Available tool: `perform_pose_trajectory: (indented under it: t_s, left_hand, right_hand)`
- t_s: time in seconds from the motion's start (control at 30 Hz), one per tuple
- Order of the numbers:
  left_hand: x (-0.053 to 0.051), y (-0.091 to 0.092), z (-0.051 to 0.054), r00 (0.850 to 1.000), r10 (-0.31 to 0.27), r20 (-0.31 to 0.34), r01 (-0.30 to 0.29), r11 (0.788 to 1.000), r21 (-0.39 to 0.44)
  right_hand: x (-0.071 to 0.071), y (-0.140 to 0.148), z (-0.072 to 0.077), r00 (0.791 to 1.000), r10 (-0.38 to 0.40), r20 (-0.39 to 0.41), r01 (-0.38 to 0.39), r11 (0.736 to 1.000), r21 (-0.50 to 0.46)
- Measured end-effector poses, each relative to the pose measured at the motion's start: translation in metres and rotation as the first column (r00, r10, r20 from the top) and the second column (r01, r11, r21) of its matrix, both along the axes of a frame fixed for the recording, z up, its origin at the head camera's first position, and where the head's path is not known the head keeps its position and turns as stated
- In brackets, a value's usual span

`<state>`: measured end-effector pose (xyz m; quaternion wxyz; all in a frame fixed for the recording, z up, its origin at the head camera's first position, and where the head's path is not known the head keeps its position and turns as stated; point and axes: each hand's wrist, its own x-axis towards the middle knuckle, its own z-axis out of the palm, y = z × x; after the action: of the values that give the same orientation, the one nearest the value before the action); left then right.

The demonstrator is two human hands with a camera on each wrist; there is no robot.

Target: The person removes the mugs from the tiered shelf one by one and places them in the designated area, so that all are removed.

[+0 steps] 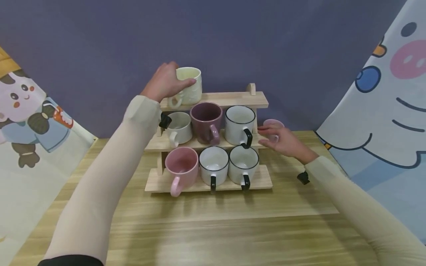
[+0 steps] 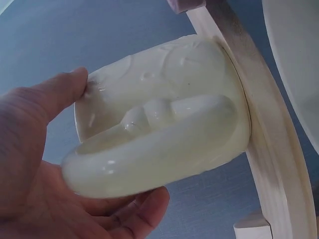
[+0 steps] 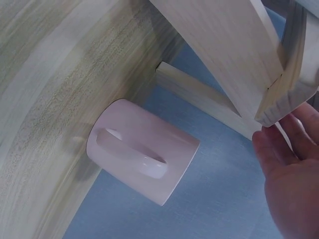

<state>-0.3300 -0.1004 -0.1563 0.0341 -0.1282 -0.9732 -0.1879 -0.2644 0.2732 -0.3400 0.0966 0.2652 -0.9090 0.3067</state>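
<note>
My left hand point(image 1: 168, 82) grips a cream mug point(image 1: 193, 88) at the left end of the wooden rack's top shelf point(image 1: 229, 99). Its thumb lies on one side near the rim, the other fingers on the opposite side. In the left wrist view the raised-pattern mug point(image 2: 164, 74) has its base against the shelf board point(image 2: 271, 164). At the rack's right side, my right hand point(image 1: 283, 142) has its fingers extended to the end of the middle shelf point(image 3: 289, 79), fingertips at the wood. Behind that hand a pale pink mug point(image 3: 134, 144) stands on the table, partly hidden in the head view.
The middle shelf holds a small white mug point(image 1: 179, 128), a purple mug point(image 1: 203, 127) and a black-rimmed white mug point(image 1: 237, 127). Below stand a pink mug point(image 1: 183, 168) and two black-rimmed mugs point(image 1: 213, 170). The rack rests on a wood-grain table point(image 1: 213, 229) before a blue-grey backdrop point(image 1: 233, 44).
</note>
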Motion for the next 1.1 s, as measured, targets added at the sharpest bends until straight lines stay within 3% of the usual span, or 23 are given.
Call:
perform_pose_trajectory:
  t_s: [0.33,0.5,0.8,1.1]
  left_hand:
    - [0.000,0.004,0.003,1.000,0.014,-0.017,-0.014,1.000,-0.024]
    - [-0.001,0.002,0.003,0.998,0.008,-0.054,-0.007,1.000,0.022]
    - [0.006,-0.019,0.004,0.983,0.040,-0.177,-0.028,0.997,0.071]
    - [0.024,-0.052,0.017,0.972,0.092,-0.215,-0.065,0.989,0.131]
  right_hand:
    - [0.004,-0.003,0.001,1.000,0.003,-0.009,-0.003,1.000,-0.003]
    - [0.003,-0.006,0.000,1.000,-0.001,0.009,0.001,1.000,-0.002]
    - [-0.001,-0.012,-0.001,1.000,0.025,0.006,-0.024,1.000,-0.004]
    - [-0.007,-0.010,-0.003,0.999,0.035,-0.024,-0.035,0.999,-0.002]
